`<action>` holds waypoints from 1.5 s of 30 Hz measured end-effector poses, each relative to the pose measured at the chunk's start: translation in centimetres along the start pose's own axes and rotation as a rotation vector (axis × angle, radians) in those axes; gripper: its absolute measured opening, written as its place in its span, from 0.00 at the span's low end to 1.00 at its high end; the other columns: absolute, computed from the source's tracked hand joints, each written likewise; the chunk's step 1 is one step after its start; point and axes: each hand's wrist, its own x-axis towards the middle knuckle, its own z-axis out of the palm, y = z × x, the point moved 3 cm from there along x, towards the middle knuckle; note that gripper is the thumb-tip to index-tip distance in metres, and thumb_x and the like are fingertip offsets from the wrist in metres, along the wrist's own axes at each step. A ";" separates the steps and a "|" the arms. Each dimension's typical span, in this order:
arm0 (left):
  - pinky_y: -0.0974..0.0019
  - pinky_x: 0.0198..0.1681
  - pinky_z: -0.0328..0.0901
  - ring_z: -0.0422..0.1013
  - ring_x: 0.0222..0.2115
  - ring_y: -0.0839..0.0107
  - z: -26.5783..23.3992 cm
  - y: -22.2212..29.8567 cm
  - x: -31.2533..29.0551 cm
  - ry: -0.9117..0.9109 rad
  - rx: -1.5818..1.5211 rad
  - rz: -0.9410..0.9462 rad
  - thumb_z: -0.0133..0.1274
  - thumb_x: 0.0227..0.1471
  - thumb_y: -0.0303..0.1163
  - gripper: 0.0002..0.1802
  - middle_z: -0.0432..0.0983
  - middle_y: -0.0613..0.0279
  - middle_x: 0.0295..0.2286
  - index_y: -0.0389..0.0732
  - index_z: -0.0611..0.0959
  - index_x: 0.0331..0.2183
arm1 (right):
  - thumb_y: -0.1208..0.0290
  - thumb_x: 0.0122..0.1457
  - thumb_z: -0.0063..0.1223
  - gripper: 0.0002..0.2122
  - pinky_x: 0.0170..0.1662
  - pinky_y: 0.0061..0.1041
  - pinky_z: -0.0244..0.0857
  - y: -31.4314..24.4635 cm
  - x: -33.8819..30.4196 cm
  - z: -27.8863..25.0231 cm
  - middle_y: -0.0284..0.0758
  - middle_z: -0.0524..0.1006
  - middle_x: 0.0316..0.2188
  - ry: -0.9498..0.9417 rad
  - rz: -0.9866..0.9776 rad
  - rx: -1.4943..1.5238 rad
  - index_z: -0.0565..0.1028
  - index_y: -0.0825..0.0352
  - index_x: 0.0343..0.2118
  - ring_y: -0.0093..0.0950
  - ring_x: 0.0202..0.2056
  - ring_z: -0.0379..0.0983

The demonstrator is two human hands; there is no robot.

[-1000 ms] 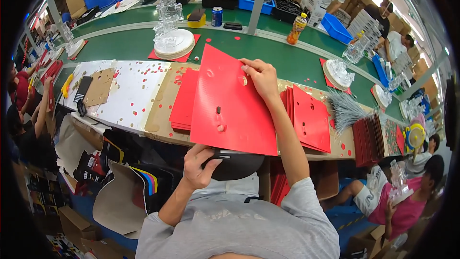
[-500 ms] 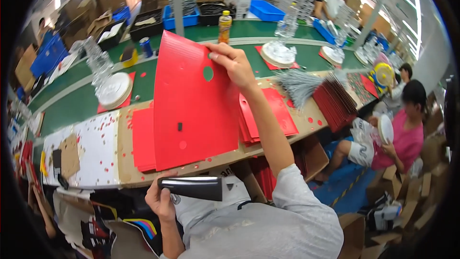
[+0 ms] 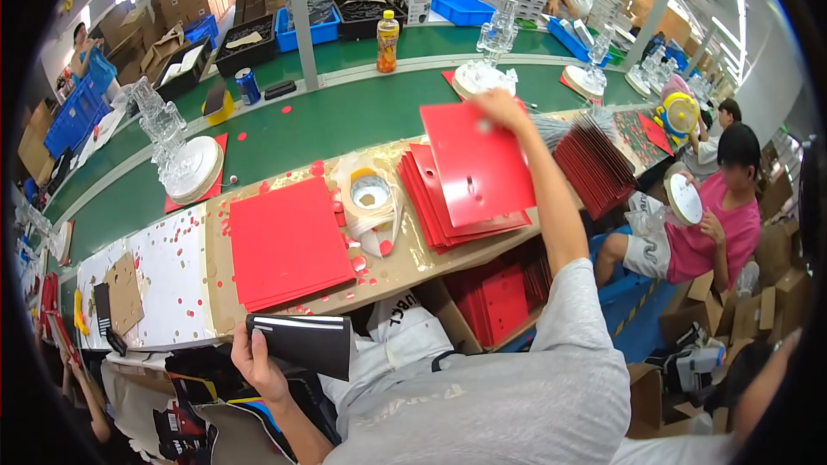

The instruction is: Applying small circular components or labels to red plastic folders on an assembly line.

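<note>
My right hand [image 3: 504, 112], partly blurred, grips the top edge of a red sheet [image 3: 478, 164] with small holes in it. This sheet hangs tilted over the right-hand stack of red sheets [image 3: 422, 207], its lower edge close above the stack. Low at the bench's front edge, my left hand [image 3: 257, 366] is closed around one end of a flat black rectangular piece [image 3: 314, 346] with a white stripe along its upper edge. Beyond the left hand lies another stack of red sheets [image 3: 289, 245]. A roll of tape [image 3: 369, 191] sits between both stacks.
Behind the bench runs a green conveyor [image 3: 301, 133] carrying white round bases with clear plastic pieces [image 3: 194, 164]. A drink bottle [image 3: 388, 41] and a can [image 3: 247, 86] stand there. Folded red sheets [image 3: 594, 159] stand at right, near a seated person in pink [image 3: 732, 232]. Below is an open carton [image 3: 491, 301].
My right hand has carried the red sheet rightward, from above the left stack to over the right stack. The tape roll has come into view. My left hand moved slightly left, still holding the black piece.
</note>
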 end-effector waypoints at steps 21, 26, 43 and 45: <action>0.72 0.45 0.61 0.68 0.35 0.77 2.4 0.1 0.2 0.002 -0.034 -0.090 0.47 0.62 0.29 0.11 0.76 0.64 0.33 0.31 0.78 0.39 | 0.67 0.58 0.54 0.15 0.54 0.35 0.68 8.1 -8.6 6.6 0.44 0.79 0.44 0.299 -0.099 -0.024 0.81 0.66 0.45 0.40 0.48 0.74; 0.69 0.48 0.62 0.70 0.37 0.75 1.5 -0.4 -0.1 -0.049 -0.042 -0.110 0.45 0.63 0.28 0.11 0.77 0.62 0.35 0.32 0.78 0.41 | 0.61 0.60 0.55 0.21 0.50 0.36 0.70 7.5 -14.9 7.3 0.48 0.79 0.45 0.289 0.335 0.120 0.76 0.71 0.52 0.40 0.44 0.78; 0.74 0.44 0.61 0.69 0.35 0.79 1.8 1.0 -2.8 -0.026 -0.064 -0.143 0.48 0.61 0.27 0.09 0.76 0.66 0.33 0.32 0.78 0.38 | 0.60 0.60 0.57 0.23 0.60 0.40 0.61 9.2 -19.3 6.9 0.48 0.75 0.50 0.448 0.115 -0.162 0.74 0.71 0.53 0.45 0.54 0.69; 0.76 0.43 0.60 0.68 0.35 0.81 1.6 1.6 -3.5 -0.010 -0.019 -0.155 0.50 0.61 0.27 0.09 0.75 0.68 0.33 0.31 0.79 0.39 | 0.63 0.60 0.57 0.21 0.59 0.41 0.62 6.3 -20.3 7.1 0.48 0.75 0.51 0.613 -0.001 -0.243 0.75 0.71 0.52 0.46 0.53 0.70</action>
